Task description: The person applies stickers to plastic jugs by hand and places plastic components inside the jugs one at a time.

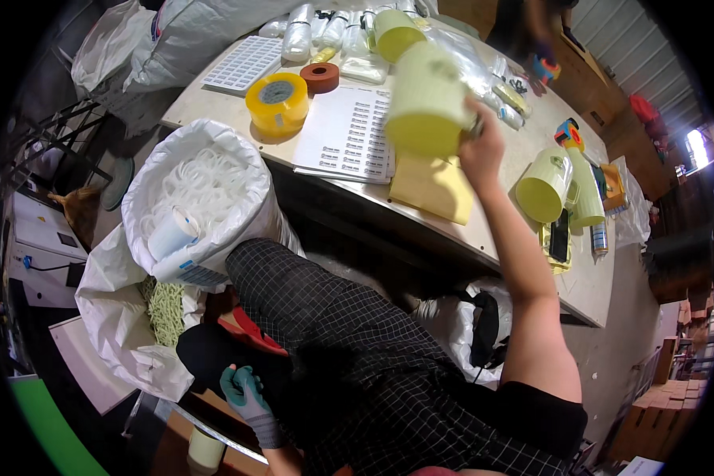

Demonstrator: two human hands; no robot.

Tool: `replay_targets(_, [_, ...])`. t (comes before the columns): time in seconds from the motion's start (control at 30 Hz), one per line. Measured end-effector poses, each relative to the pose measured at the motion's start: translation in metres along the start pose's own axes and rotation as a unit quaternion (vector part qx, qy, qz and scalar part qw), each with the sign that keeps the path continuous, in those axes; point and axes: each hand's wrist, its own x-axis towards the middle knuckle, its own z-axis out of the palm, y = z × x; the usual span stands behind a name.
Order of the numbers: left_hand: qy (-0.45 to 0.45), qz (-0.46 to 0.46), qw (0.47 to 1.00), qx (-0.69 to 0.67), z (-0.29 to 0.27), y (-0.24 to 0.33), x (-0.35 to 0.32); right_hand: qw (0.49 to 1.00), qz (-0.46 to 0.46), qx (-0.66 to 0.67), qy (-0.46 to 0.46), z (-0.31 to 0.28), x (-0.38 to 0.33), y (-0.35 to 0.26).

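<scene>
Your right hand (pixel 480 147) is raised above the table (pixel 523 238), fingers closed on the handle side of a pale yellow mug (pixel 424 99), smooth and cylindrical, tilted with its mouth toward you. Below it lie a flat yellow pad (pixel 432 190) and a white label sheet (pixel 345 135). Your left hand (pixel 246 393), in a teal knitted glove, hangs low beside your checked trousers; its fingers look loosely curled, holding nothing. A white woven sack (pixel 238 170) holds white ring-shaped pieces. Two more yellow mugs (pixel 543 186) lie farther right.
</scene>
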Motion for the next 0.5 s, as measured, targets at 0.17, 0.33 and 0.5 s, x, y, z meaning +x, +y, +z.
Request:
replay_targets(0.17, [-0.018,0.016,0.999,0.037,0.011,-0.007,0.001,0.980,0.059,-0.166,0.093,0.006,0.085,0.111])
replay_targets(0.33, [-0.017,0.052,0.995,0.089,-0.005,-0.032,0.009,0.951,0.203,-0.097,-0.212,0.002,-0.010,0.047])
replay_targets(0.5, [-0.040,0.205,0.946,0.247,0.000,-0.037,0.005,0.964,0.013,-0.075,-0.254,-0.037,-0.120,0.002])
